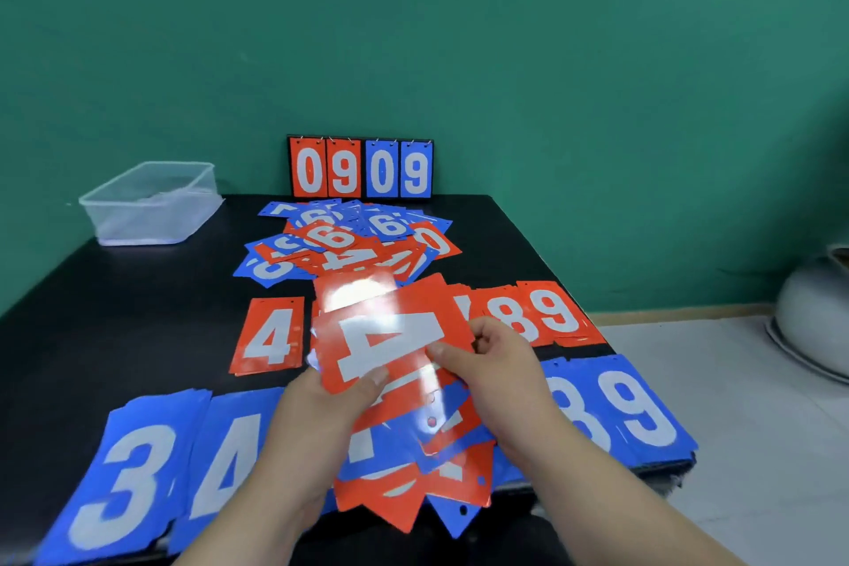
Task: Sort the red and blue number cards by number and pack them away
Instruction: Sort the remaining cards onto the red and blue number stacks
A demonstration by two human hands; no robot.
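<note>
Red 4 card (390, 338), pinched by my left hand (321, 404) and right hand (500, 363), should land squarely on the red 4 pile (271, 335).

red cards (271, 338), blue cards (643, 409), black table (115, 313)

Back: our scoreboard (360, 168) stands at the table's (138, 313) far edge against the wall, with the tub (151, 202) to its left.
Behind the rows: the loose heap (349, 239) lies just in front of the scoreboard.
Second row: far 4 pile (268, 335) on the left; far 8 pile (514, 317) and far 9 pile (553, 313) overlap on the right.
Front row: 3 pile (133, 473) beside near 4 pile (225, 460) on the left; near 8 pile (574, 409) and near 9 pile (643, 409) on the right.
Centre: we've got a bunch of cards (390, 345) over the gap, held in our left hand (321, 409) and right hand (500, 363).
Right of the table: a pot (813, 313).
</note>
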